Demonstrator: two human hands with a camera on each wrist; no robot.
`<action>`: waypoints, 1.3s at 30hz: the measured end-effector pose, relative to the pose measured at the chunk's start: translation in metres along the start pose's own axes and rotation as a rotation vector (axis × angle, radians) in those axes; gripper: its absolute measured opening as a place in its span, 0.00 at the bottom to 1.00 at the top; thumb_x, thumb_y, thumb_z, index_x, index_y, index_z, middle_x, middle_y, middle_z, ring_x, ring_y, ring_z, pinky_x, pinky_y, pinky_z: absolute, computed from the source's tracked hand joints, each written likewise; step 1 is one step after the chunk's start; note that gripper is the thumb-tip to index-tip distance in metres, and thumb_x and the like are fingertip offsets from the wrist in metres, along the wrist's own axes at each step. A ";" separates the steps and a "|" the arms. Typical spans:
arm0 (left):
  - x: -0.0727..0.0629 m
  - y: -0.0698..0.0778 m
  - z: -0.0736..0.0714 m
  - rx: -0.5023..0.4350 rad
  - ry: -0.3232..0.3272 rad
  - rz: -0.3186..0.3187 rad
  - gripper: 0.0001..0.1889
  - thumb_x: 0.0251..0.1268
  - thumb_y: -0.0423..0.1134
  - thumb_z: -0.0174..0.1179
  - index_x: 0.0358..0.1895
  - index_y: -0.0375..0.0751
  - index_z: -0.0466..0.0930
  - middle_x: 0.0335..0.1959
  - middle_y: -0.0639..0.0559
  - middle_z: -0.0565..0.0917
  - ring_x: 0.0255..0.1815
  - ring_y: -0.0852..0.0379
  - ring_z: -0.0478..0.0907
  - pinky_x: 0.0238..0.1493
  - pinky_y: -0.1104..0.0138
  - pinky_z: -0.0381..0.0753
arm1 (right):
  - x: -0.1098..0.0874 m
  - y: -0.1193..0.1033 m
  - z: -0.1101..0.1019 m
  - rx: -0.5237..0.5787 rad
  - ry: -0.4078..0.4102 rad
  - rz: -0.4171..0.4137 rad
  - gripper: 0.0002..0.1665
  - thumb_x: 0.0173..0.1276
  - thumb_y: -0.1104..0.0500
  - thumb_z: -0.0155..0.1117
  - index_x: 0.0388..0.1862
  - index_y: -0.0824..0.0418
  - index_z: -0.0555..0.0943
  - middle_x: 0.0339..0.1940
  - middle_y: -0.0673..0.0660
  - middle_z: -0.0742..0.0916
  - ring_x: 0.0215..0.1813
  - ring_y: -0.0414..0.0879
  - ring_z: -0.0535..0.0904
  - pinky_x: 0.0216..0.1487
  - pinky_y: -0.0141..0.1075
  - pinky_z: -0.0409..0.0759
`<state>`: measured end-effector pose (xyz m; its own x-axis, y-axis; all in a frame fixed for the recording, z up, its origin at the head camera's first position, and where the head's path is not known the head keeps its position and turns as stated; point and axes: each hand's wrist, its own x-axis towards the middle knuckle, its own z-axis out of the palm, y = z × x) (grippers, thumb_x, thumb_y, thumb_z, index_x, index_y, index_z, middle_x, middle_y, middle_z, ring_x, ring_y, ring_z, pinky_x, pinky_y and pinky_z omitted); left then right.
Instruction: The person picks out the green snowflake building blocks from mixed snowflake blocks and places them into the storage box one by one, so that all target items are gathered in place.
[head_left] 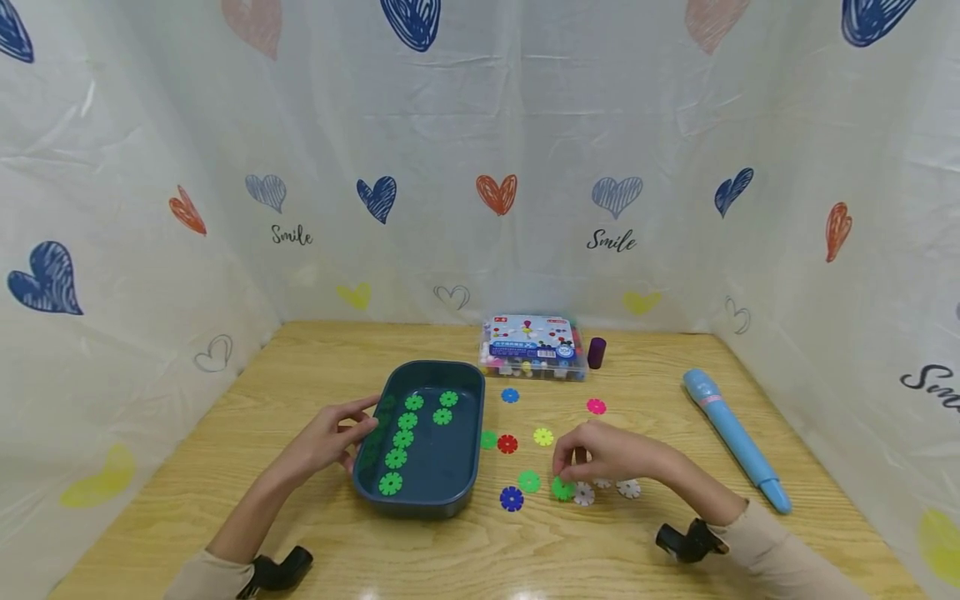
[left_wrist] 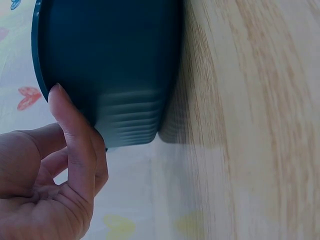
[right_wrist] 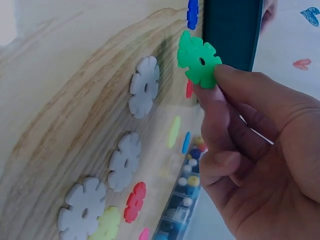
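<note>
The right hand (head_left: pixel 611 450) pinches a green disc (right_wrist: pixel 192 59) in its grip; leftward lies the dark tray (head_left: pixel 442 471), long axis pointing forward, its left side held by the left hand (head_left: pixel 330 435).

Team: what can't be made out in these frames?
- Head: small print on the plastic box, too small to read.
- Head: one white disc, partly covered by the right hand.
- Left wrist: inside of the dark tray, hidden by its outer wall.
- Right wrist: rest of the plastic box, cut off by the bottom edge.
</note>
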<state>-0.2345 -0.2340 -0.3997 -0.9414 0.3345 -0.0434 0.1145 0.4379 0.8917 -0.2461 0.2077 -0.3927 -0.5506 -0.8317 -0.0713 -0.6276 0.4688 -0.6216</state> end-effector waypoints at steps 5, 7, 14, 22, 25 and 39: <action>0.000 -0.001 0.000 -0.009 -0.003 0.003 0.31 0.75 0.43 0.53 0.75 0.36 0.58 0.48 0.30 0.72 0.24 0.59 0.75 0.21 0.61 0.84 | 0.001 -0.003 -0.004 0.026 0.004 0.027 0.05 0.71 0.58 0.62 0.38 0.52 0.85 0.33 0.44 0.87 0.34 0.32 0.80 0.36 0.28 0.83; 0.000 -0.001 0.000 -0.009 -0.003 0.004 0.31 0.75 0.44 0.53 0.75 0.36 0.58 0.48 0.30 0.72 0.24 0.59 0.75 0.21 0.61 0.84 | 0.001 -0.004 -0.005 0.033 0.002 0.036 0.05 0.71 0.58 0.62 0.38 0.52 0.85 0.33 0.45 0.87 0.34 0.33 0.80 0.36 0.28 0.83; -0.001 -0.001 0.000 0.000 -0.003 0.012 0.31 0.75 0.44 0.53 0.75 0.36 0.58 0.48 0.30 0.72 0.24 0.59 0.75 0.21 0.61 0.84 | 0.005 -0.007 -0.008 0.029 -0.002 0.036 0.05 0.71 0.58 0.62 0.39 0.54 0.84 0.33 0.48 0.87 0.34 0.34 0.81 0.38 0.28 0.84; -0.001 0.000 -0.001 0.002 0.004 0.010 0.31 0.75 0.44 0.54 0.75 0.35 0.59 0.48 0.30 0.73 0.26 0.59 0.76 0.21 0.61 0.84 | 0.009 -0.015 -0.021 -0.026 0.004 0.000 0.06 0.73 0.58 0.61 0.39 0.54 0.85 0.34 0.46 0.88 0.36 0.39 0.84 0.39 0.27 0.84; -0.001 0.000 -0.001 0.005 0.006 0.011 0.31 0.74 0.44 0.54 0.75 0.35 0.59 0.48 0.31 0.73 0.26 0.59 0.76 0.21 0.61 0.84 | 0.011 -0.017 -0.027 -0.052 0.018 -0.012 0.07 0.73 0.57 0.61 0.39 0.54 0.85 0.33 0.46 0.87 0.35 0.43 0.85 0.37 0.27 0.83; -0.001 -0.002 -0.001 0.006 -0.005 0.025 0.31 0.75 0.44 0.53 0.75 0.35 0.59 0.47 0.30 0.73 0.24 0.59 0.76 0.21 0.61 0.84 | 0.031 -0.028 -0.052 -0.074 0.030 -0.036 0.09 0.74 0.59 0.59 0.40 0.59 0.86 0.31 0.51 0.88 0.33 0.45 0.85 0.35 0.28 0.84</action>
<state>-0.2341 -0.2359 -0.4014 -0.9368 0.3491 -0.0234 0.1397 0.4343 0.8899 -0.2741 0.1844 -0.3364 -0.5430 -0.8393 -0.0256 -0.6856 0.4608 -0.5636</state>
